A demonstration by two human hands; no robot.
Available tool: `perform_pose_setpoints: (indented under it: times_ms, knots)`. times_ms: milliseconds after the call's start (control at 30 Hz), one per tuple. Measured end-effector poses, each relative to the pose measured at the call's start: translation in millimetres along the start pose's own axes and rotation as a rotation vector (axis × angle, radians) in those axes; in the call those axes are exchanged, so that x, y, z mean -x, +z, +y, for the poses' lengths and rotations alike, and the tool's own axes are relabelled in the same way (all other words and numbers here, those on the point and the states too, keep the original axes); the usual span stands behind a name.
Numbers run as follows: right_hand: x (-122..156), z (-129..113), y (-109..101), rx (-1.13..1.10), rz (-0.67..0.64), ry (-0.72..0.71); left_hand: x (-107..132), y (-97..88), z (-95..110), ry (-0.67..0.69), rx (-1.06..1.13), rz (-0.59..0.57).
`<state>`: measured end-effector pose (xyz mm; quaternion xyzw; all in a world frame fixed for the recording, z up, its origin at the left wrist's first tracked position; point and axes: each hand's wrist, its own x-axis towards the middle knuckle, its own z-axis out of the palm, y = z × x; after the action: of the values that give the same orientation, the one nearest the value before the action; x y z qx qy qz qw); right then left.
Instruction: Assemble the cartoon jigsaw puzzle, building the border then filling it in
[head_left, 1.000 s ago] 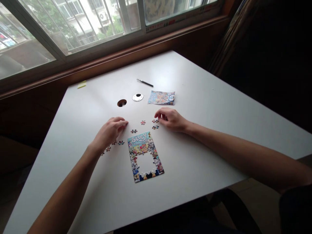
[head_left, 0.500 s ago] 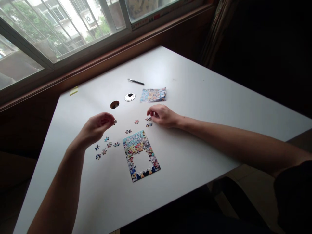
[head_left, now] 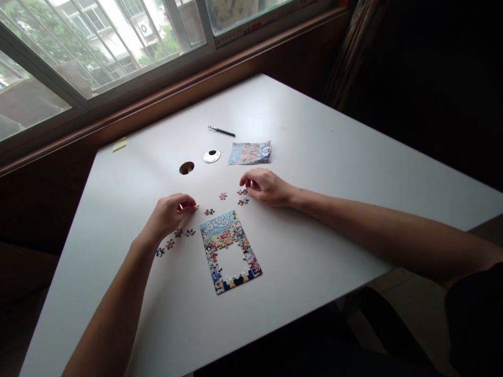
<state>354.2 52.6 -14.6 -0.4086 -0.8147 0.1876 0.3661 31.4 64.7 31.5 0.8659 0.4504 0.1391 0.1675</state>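
My left hand [head_left: 173,214] is pinched on a small puzzle piece [head_left: 197,207], mostly covered by the fingertips, just left of the upper part of the jigsaw puzzle [head_left: 210,246]. The puzzle lies flat, with a white gap in its lower half. My right hand [head_left: 267,187] rests on the table, fingers loosely curled and apart, holding nothing that I can see. Close by its fingertips are two loose pieces, one higher [head_left: 241,192] and one lower [head_left: 243,201]. Another piece [head_left: 223,196] lies between the hands, and one [head_left: 209,212] sits above the puzzle's top edge.
Several loose pieces [head_left: 170,244] lie by my left wrist, partly hidden by the arm. Farther back on the white table [head_left: 314,235] are a printed packet [head_left: 250,153], a pen [head_left: 222,131], a round metal cover [head_left: 211,156], a cable hole [head_left: 186,168] and a yellow sticky note [head_left: 119,144].
My left hand has moved right and slightly nearer with the puzzle piece, towards the puzzle's top left corner. My right hand stays in place. The view has shifted slightly.
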Motion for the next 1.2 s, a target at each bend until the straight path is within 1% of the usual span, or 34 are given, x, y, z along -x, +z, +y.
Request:
perform_pose_setpoints:
  times_ms: [100, 167, 200, 233, 333, 400, 533, 733, 800, 900, 967, 1000, 1067, 1133, 1200]
  knots:
    - [0, -1, 0, 0.001, 0.0, 0.011, 5, -0.7, -2, 0.09, -0.038, 0.045]
    - [0, -1, 0, -0.002, 0.001, 0.02, 13, -8.0, -4, 0.093, -0.065, 0.061]
    - [0, -1, -1, -0.005, 0.001, 0.021, 17, -12.6, -6, 0.073, -0.079, 0.066]
    - [0, -1, -1, -0.007, 0.0, 0.02, 23, -17.2, -8, 0.043, -0.103, 0.039]
    - [0, -2, -1, -0.002, -0.006, 0.015, 42, -26.5, -16, -0.033, -0.134, -0.097]
    - [0, -2, -2, 0.004, -0.015, 0.02, 52, -27.0, -20, -0.064, -0.111, -0.122]
    - [1, -3, -2, -0.002, -0.021, 0.026, 61, -20.9, -20, -0.103, -0.068, -0.067]
    - [1, -3, -3, -0.006, -0.032, 0.052, 59, -16.3, -21, -0.194, -0.011, -0.034]
    - [1, -3, -3, -0.007, -0.03, 0.051, 59, -14.4, -23, -0.215, 0.04, -0.011]
    - [1, -2, -2, -0.012, -0.022, 0.048, 59, -12.4, -24, -0.205, 0.153, 0.045]
    - [0, -2, -2, -0.016, -0.016, 0.045, 61, -15.1, -16, -0.194, 0.251, 0.077]
    - [0, -2, -2, -0.016, -0.015, 0.042, 62, -18.4, -8, -0.186, 0.309, 0.091]
    - [0, -2, -2, -0.016, -0.016, 0.038, 66, -28.8, 15, -0.134, 0.475, 0.104]
    - [0, -3, -2, -0.015, -0.021, 0.038, 70, -41.9, 43, -0.007, 0.595, 0.204]
    - [0, -4, -2, -0.015, -0.024, 0.047, 71, -52.4, 67, 0.117, 0.565, 0.255]
